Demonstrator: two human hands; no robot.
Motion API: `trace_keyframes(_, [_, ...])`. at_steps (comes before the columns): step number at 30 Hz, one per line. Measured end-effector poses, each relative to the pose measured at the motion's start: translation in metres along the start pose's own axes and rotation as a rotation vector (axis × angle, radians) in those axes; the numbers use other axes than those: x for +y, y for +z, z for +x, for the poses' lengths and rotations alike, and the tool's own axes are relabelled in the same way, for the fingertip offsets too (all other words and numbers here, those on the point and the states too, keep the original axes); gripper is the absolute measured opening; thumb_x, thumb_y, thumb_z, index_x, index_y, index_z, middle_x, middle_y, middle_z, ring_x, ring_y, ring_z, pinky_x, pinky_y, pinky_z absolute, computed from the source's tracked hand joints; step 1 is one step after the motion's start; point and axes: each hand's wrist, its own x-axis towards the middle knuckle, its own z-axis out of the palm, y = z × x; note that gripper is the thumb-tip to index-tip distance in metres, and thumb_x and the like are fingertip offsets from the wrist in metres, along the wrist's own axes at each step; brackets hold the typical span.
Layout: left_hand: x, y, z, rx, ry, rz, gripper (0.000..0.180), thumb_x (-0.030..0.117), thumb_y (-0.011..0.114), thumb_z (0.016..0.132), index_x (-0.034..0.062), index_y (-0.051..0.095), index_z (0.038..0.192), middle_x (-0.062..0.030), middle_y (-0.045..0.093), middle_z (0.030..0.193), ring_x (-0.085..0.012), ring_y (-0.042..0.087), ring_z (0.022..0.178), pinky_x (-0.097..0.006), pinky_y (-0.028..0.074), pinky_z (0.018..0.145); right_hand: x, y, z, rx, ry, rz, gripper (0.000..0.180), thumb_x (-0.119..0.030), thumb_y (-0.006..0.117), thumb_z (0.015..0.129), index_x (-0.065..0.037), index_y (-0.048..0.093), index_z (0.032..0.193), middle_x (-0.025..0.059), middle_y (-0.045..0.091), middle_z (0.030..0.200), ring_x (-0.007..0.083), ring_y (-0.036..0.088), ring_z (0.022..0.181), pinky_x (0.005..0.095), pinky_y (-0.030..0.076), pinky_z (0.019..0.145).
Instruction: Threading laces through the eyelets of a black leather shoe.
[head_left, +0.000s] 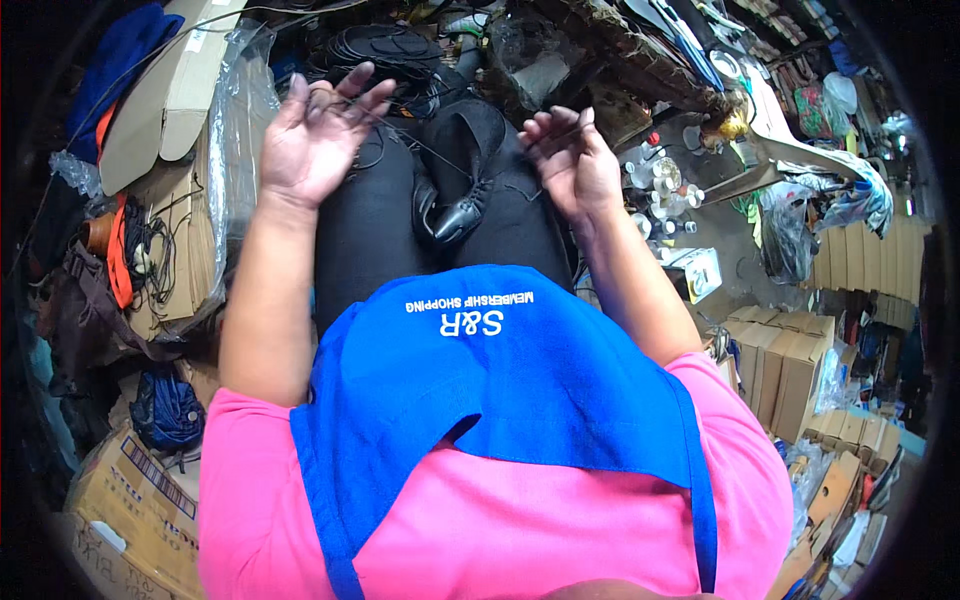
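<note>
over at nine o'clock a stack of flat cardboard leans under a clear plastic sheet, with a tangle of dark cords beside it. moving in, the left hand is up at eleven o'clock, palm to the camera, fingers spread and loose, its grip released around nothing solid, though a thin dark thread seems to run across its fingertips. that thread slants down toward the centre, where a black shoe upper lies on the lap, on the dark trousers, its strap looping up at twelve o'clock. on to the right hand at one o'clock: fingers curled, pinching lightly, seemingly on the thread's other end, though it is too fine to be sure. i read this as a stitch being drawn out taut. the next move calls for steady, even tension, without snagging. far right, at three o'clock, small white bottles and rows of brown boxes.
</note>
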Motion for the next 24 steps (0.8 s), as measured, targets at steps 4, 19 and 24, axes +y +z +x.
trace_keyframes(4, [-0.002,-0.022,0.013,0.108,0.011,-0.035,0.042,0.032,0.042,0.099,0.0098,0.041,0.064,-0.0070,0.053,0.074,-0.0224,0.054,0.080,-0.033,0.042,0.078,0.004,-0.029,-0.007,-0.338,0.278,0.310,0.047,-0.046,0.037,0.099,-0.012,0.040,0.066,0.0010,0.033,0.057,0.0167,0.033,0.053,0.0351,0.038,0.066])
trace_keyframes(19, [0.053,-0.040,-0.005,0.621,-0.162,1.041,0.040,0.047,0.052,0.093,0.0082,0.054,0.084,-0.0130,0.068,0.097,-0.0175,0.065,0.083,-0.033,0.051,0.072,-0.037,-0.117,-0.028,-0.079,0.321,-0.472,0.035,-0.035,0.058,0.092,0.000,0.061,0.093,0.0103,0.064,0.087,0.0253,0.062,0.089,0.0402,0.046,0.091])
trace_keyframes(24, [0.034,-0.044,0.003,0.426,0.270,1.664,0.035,0.038,0.061,0.089,0.0059,0.066,0.101,-0.0084,0.068,0.095,-0.0201,0.063,0.085,-0.031,0.049,0.076,-0.062,-0.139,-0.027,-0.137,-0.317,-1.681,0.040,-0.026,0.072,0.077,-0.006,0.065,0.111,0.0141,0.064,0.099,0.0278,0.061,0.097,0.0375,0.047,0.087])
